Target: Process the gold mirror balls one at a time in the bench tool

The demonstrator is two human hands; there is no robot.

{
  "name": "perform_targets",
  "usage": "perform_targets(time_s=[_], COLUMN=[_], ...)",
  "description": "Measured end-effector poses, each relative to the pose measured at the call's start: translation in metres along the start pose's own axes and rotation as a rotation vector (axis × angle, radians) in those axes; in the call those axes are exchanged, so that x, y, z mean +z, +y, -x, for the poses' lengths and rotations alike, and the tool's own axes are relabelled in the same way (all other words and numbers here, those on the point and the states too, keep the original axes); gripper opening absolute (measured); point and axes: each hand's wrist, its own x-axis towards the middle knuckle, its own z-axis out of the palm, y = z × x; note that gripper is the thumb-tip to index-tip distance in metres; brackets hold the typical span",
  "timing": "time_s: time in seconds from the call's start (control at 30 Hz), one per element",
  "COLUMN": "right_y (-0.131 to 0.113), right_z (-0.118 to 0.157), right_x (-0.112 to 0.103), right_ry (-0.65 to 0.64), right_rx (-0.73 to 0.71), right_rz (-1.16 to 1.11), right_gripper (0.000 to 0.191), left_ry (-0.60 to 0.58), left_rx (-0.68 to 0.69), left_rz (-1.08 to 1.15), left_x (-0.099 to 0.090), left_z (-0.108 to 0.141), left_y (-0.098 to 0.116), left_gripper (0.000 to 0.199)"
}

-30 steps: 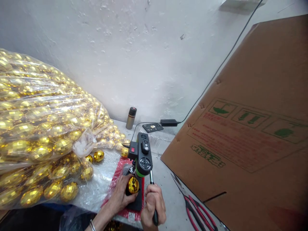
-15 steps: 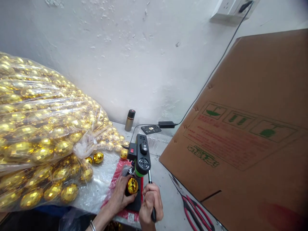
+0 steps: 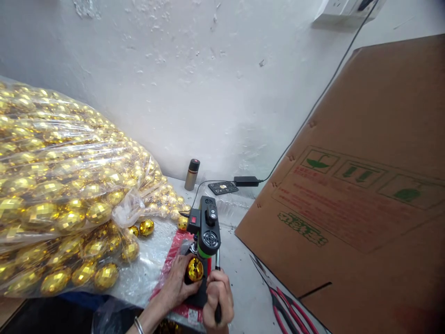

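Thumb and fingers of my left hand (image 3: 179,280) are closed around a shiny gold faceted ball (image 3: 195,269), a mirror-ball ornament, under the head of a small black bench press (image 3: 210,227) with a green ring. My right hand (image 3: 219,299) is wrapped round the black grip of the press's lever (image 3: 218,314), to the right of the ball. The press stands on a red plastic sheet (image 3: 177,241). How the ball sits on the press base is partly hidden by my fingers.
A big clear bag of gold balls (image 3: 69,185) fills the left; a loose gold ball (image 3: 146,227) lies beside it. Behind stand a bottle (image 3: 192,175), a phone (image 3: 223,187) and a power adapter (image 3: 246,181). Red-handled scissors (image 3: 292,308) lie by a large carton (image 3: 347,185) on the right.
The whole view has shifted slightly, so things appear a little further right. Both hands keep their holds on the ball and the lever; the lever's grip looks slightly more upright.
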Motion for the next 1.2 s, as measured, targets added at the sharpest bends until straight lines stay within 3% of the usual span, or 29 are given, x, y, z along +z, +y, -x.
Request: perform_targets(time_s=[0.1, 0.2, 0.33, 0.4, 0.5, 0.57, 0.67, 0.8, 0.9, 1.03, 1.2], right_y=[-0.022, -0.036, -0.035, -0.032, -0.029, -0.029, -0.029, -0.031, -0.035, -0.043, -0.053], right_z=[-0.032, -0.055, -0.052, -0.043, -0.036, -0.036, -0.037, -0.039, -0.044, -0.058, -0.082], right_x=[-0.007, -0.012, -0.012, -0.01, -0.009, -0.01, -0.011, -0.011, -0.011, -0.013, -0.016], right_ry=[-0.019, -0.053, -0.066, -0.065, -0.057, -0.067, -0.08, -0.056, -0.054, -0.073, -0.082], right_rx=[0.202, 0.238, 0.217, 0.205, 0.187, 0.187, 0.181, 0.171, 0.174, 0.249, 0.287], right_rz=[-0.051, -0.076, -0.09, -0.09, -0.093, -0.089, -0.091, -0.101, -0.096, -0.086, -0.045], right_gripper=[0.027, 0.026, 0.025, 0.025, 0.026, 0.025, 0.025, 0.025, 0.026, 0.026, 0.032], left_ry=[0.016, 0.045, 0.016, 0.072, 0.227, 0.384, 0.3, 0.227, 0.168, 0.118, 0.154], left_rx=[0.025, 0.095, 0.275, 0.317, 0.224, -0.016, -0.376, -0.444, -0.418, -0.361, -0.382], left_rz=[-0.011, -0.108, -0.421, -0.578, -0.765, -0.873, -0.898, -0.812, -0.678, -0.375, 0.348], left_x=[-0.003, 0.001, 0.008, 0.0, -0.035, -0.069, -0.115, -0.14, -0.135, -0.109, -0.059], left_z=[0.006, 0.03, 0.076, 0.083, 0.053, 0.013, -0.046, -0.081, -0.076, -0.05, -0.017], left_y=[0.0, -0.015, -0.048, -0.052, -0.032, -0.01, 0.013, 0.015, 0.011, 0.008, 0.005], left_gripper=[0.058, 0.062, 0.069, 0.073, 0.068, 0.052, 0.046, 0.034, 0.032, 0.047, 0.073])
